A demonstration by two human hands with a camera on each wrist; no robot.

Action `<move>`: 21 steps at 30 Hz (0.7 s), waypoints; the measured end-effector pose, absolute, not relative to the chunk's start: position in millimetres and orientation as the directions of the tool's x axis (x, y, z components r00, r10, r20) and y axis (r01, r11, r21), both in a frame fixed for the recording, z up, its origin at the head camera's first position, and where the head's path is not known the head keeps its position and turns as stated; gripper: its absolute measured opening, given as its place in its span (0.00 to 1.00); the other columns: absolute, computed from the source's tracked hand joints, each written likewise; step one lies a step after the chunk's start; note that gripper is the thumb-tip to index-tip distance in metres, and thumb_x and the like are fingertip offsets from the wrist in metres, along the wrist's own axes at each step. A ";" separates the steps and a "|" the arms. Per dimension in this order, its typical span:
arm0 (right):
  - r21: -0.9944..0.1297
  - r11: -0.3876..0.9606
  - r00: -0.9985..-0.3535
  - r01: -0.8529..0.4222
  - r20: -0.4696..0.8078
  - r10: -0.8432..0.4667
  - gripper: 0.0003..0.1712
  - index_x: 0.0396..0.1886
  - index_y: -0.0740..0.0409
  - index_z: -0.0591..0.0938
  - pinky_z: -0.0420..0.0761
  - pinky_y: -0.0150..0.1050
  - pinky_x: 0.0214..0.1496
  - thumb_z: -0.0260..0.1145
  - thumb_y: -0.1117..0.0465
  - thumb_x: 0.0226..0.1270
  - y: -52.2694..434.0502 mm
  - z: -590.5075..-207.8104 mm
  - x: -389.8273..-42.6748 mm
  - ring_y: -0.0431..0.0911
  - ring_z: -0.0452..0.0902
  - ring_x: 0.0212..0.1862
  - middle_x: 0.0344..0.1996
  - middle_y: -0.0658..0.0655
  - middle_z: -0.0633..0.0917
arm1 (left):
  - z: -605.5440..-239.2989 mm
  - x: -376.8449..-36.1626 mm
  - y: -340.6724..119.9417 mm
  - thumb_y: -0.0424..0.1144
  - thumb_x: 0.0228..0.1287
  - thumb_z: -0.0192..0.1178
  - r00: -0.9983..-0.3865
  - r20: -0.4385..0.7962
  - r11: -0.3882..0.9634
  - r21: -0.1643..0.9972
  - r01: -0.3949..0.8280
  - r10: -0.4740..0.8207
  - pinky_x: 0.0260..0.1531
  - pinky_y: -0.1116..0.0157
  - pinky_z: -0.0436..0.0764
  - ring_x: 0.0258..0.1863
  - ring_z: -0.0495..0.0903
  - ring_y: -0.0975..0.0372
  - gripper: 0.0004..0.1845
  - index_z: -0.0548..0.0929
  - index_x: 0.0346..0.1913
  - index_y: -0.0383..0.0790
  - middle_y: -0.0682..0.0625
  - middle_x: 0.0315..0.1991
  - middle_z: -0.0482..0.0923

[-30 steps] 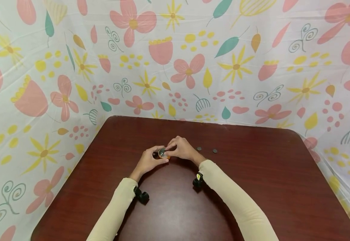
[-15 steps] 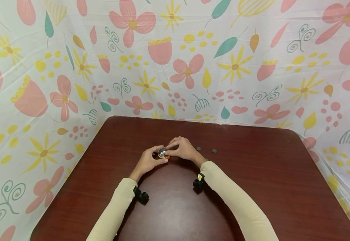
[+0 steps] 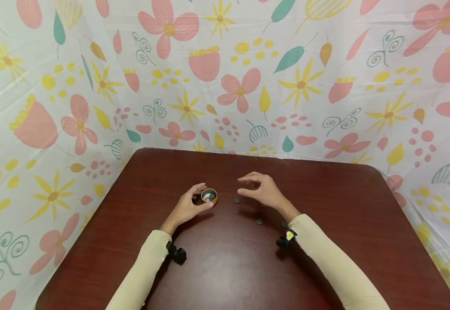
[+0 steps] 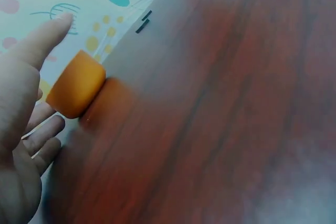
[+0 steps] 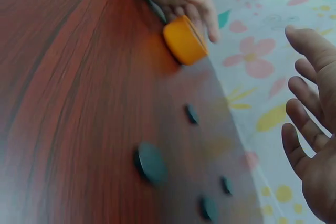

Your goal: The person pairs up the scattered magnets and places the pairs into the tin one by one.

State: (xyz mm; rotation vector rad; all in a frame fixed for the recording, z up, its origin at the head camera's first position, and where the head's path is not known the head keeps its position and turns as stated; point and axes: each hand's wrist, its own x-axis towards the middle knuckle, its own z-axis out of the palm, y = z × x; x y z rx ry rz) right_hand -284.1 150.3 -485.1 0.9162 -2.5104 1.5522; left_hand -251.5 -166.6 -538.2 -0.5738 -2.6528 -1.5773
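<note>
A small round orange tin (image 3: 214, 201) with a shiny inner wall stands on the table, a dark disc (image 3: 211, 196) showing inside it. My left hand (image 3: 186, 209) curves loosely around its left side, thumb near the front of the rim and fingers behind. In the left wrist view, the thumb is straight and apart from the orange tin (image 4: 79, 85). To the right, my right hand (image 3: 265, 191) hovers over the table with fingers spread and nothing held. Below it, several flat dark discs lie apart, among them one disc (image 3: 237, 200) near the tin and a larger-looking disc (image 5: 151, 164).
The brown wooden table (image 3: 325, 206) has rounded far corners. A white curtain with a flower print (image 3: 240, 56) hangs behind it and along both sides. Another small dark piece (image 3: 195, 197) lies beside the left palm.
The right hand has left the tin, moving right and its fingers parting. A dark disc now shows inside the tin. The left hand stays around it, and more discs have come into view.
</note>
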 end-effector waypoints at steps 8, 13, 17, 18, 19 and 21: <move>-0.770 0.453 -0.874 -0.449 0.273 -0.402 0.20 0.56 0.44 0.87 0.81 0.40 0.43 0.77 0.52 0.64 216.2 -470.9 -247.5 0.46 0.79 0.44 0.52 0.51 0.85 | -517.7 -231.2 -164.8 0.51 0.63 0.73 -0.893 0.335 0.442 0.780 0.442 0.302 0.62 0.45 0.72 0.65 0.71 0.51 0.36 0.73 0.71 0.49 0.47 0.68 0.73; -0.741 0.516 -0.891 -0.429 0.252 -0.379 0.22 0.58 0.49 0.87 0.81 0.43 0.45 0.76 0.53 0.65 246.9 -477.6 -230.5 0.51 0.81 0.50 0.53 0.51 0.86 | -497.2 -214.6 -147.9 0.51 0.65 0.72 -0.837 0.406 0.426 0.727 0.539 0.367 0.56 0.44 0.76 0.63 0.73 0.49 0.31 0.77 0.69 0.52 0.56 0.64 0.75; -0.723 0.557 -0.904 -0.408 0.234 -0.358 0.24 0.59 0.53 0.87 0.81 0.45 0.48 0.76 0.52 0.65 264.7 -486.5 -220.9 0.53 0.81 0.55 0.54 0.50 0.86 | -489.2 -208.9 -126.7 0.50 0.67 0.70 -0.791 0.390 0.368 0.728 0.578 0.471 0.58 0.45 0.77 0.60 0.77 0.51 0.30 0.76 0.70 0.53 0.52 0.62 0.79; -0.717 0.568 -0.906 -0.404 0.230 -0.354 0.24 0.59 0.53 0.87 0.81 0.46 0.48 0.77 0.51 0.64 268.2 -488.7 -218.5 0.52 0.81 0.55 0.54 0.49 0.86 | -489.0 -209.1 -121.1 0.50 0.68 0.69 -0.780 0.378 0.350 0.735 0.580 0.499 0.58 0.46 0.77 0.60 0.78 0.51 0.30 0.75 0.70 0.51 0.50 0.61 0.80; -0.711 0.577 -0.908 -0.402 0.229 -0.351 0.25 0.59 0.53 0.87 0.81 0.47 0.48 0.77 0.51 0.64 271.3 -491.0 -216.3 0.51 0.81 0.56 0.53 0.49 0.86 | -489.4 -209.7 -115.5 0.50 0.68 0.68 -0.769 0.360 0.334 0.744 0.578 0.529 0.59 0.47 0.77 0.59 0.79 0.52 0.30 0.75 0.70 0.50 0.49 0.61 0.80; -0.691 0.597 -0.907 -0.408 0.231 -0.352 0.25 0.58 0.54 0.87 0.82 0.47 0.49 0.77 0.50 0.64 276.7 -495.8 -211.3 0.49 0.81 0.56 0.53 0.49 0.86 | -491.8 -212.0 -105.1 0.51 0.69 0.68 -0.751 0.317 0.314 0.764 0.564 0.579 0.59 0.49 0.78 0.58 0.80 0.53 0.31 0.74 0.71 0.49 0.47 0.61 0.81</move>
